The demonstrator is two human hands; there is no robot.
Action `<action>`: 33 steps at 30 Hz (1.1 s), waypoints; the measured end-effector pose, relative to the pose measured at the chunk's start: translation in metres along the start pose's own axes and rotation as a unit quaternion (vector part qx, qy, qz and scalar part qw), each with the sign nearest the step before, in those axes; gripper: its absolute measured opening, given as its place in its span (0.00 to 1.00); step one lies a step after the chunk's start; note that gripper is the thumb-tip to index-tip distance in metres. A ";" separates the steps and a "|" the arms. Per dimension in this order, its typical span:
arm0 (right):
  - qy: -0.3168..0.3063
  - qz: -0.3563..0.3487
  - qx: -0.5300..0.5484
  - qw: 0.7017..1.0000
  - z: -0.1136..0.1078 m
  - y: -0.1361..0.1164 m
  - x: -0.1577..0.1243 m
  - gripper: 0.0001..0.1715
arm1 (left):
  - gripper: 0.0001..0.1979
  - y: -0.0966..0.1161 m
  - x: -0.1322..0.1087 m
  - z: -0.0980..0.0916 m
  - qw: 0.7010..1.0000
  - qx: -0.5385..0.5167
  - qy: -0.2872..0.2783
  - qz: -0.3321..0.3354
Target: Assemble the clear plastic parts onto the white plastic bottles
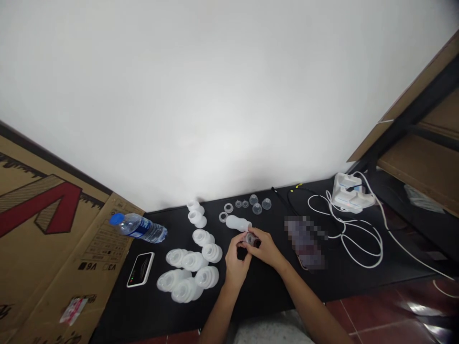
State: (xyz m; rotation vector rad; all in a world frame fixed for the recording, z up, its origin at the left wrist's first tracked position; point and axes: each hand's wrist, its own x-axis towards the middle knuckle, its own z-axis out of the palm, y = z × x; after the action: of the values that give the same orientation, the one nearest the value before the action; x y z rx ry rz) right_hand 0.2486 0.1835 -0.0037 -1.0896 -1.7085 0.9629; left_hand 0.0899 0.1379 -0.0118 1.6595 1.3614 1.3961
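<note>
Both hands met over the black table (pixel 265 291), mid-front: left hand (pixel 236 259) and right hand (pixel 265 251) pinched one small clear part (pixel 252 239) between fingertips. White bottle piece (pixel 238 222) lay just beyond. Judged early going: stacked white cups (pixel 190 273), clear caps (pixel 256 206) and rings (pixel 228 208) lay apart, unjoined

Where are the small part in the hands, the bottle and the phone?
small part (pixel 251 239): head view, on its visible clear middle.
bottle (pixel 141 228): head view, on the blue label.
phone (pixel 140 269): head view, on the middle of the dark screen.
</note>
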 end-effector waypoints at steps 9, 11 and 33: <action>0.079 0.073 0.052 0.993 -0.006 0.002 0.001 0.11 | 0.25 0.004 0.004 -0.001 0.987 0.141 0.067 0.048; 0.080 0.079 0.089 0.990 -0.008 0.003 0.000 0.11 | 0.28 0.004 0.005 -0.001 0.985 0.154 0.066 0.036; 0.235 0.156 0.234 0.931 -0.015 0.003 0.006 0.42 | 0.19 0.012 0.009 -0.006 0.999 0.007 0.037 -0.036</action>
State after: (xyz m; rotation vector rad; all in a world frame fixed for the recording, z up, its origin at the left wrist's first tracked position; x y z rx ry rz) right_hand 0.2625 0.1922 -0.0002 -1.1632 -0.8733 1.1212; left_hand 0.0880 0.1420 0.0034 1.5653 1.4599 1.4215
